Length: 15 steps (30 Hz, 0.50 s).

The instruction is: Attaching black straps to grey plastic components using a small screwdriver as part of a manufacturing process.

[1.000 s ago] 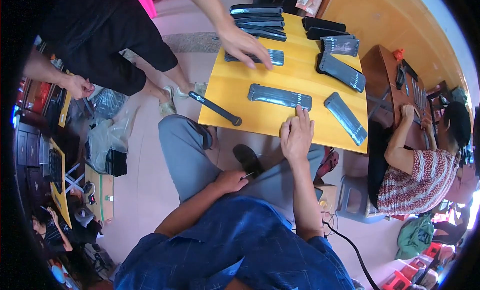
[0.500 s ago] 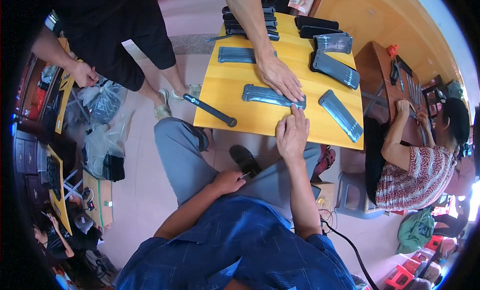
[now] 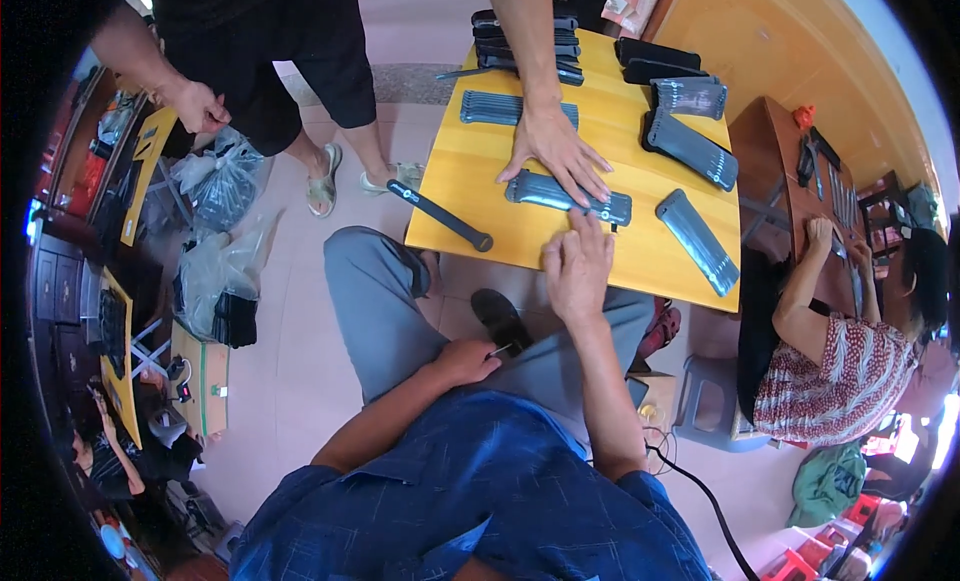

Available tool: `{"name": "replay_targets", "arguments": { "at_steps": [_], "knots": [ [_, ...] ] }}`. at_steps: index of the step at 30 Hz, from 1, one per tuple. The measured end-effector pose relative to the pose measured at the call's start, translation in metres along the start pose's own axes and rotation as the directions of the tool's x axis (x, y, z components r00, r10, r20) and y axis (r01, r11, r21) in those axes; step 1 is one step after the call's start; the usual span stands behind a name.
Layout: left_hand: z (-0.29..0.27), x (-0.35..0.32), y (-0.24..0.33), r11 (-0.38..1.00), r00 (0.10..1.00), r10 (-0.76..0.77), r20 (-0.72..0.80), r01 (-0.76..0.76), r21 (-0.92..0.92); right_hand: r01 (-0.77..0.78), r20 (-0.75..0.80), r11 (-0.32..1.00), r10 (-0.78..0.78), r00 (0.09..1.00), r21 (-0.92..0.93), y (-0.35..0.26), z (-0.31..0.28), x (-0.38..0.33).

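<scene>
The flat pack of black straps (image 3: 541, 193) is lying on the front half of the yellow table (image 3: 470, 164), directly ahead of the right hand (image 3: 580, 271). Its long axis is running left to right, the right end slanting slightly toward the wearer. The right hand is the nearer of the wearer's two: its bent fingers are meeting the pack's near edge, right of centre, while the palm is facing down and gripping nothing. A co-worker's hand (image 3: 553, 146) is spreading its fingers over the pack from the far side, just beyond those fingertips. The left hand (image 3: 465, 363) is resting at the lap, well apart from the pack, and is closing around a thin tool (image 3: 499, 352), possibly metal; its full shape is not showing.

Around the pack, a single strap (image 3: 440, 217) is lying at the left, a slanted strap pack (image 3: 698, 243) at the right, and a far strap pack (image 3: 490, 107) toward the back.

Compared with one second earlier, the co-worker's hand is now covering the front pack instead of reaching over the far one, and the right hand's fingers are bending more.
</scene>
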<state>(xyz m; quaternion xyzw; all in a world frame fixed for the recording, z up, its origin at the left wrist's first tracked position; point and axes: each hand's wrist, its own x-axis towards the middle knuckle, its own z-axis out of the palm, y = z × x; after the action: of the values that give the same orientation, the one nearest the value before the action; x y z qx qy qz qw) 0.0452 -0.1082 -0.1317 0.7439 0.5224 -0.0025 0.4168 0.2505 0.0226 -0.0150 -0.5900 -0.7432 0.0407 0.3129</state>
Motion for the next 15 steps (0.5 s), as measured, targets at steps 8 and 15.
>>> {"name": "replay_targets", "arguments": {
  "at_steps": [8,15],
  "knots": [
    [0.007,0.004,-0.008,1.000,1.000,0.017,-0.024,-0.017,0.006,0.102,0.057,0.991,-0.108,0.993,0.090,-0.027,0.014,0.010],
    [0.006,0.006,-0.008,0.999,0.999,0.043,-0.030,-0.043,0.021,0.159,0.074,0.981,-0.168,0.983,0.116,-0.035,0.018,0.019]
  ]
}}
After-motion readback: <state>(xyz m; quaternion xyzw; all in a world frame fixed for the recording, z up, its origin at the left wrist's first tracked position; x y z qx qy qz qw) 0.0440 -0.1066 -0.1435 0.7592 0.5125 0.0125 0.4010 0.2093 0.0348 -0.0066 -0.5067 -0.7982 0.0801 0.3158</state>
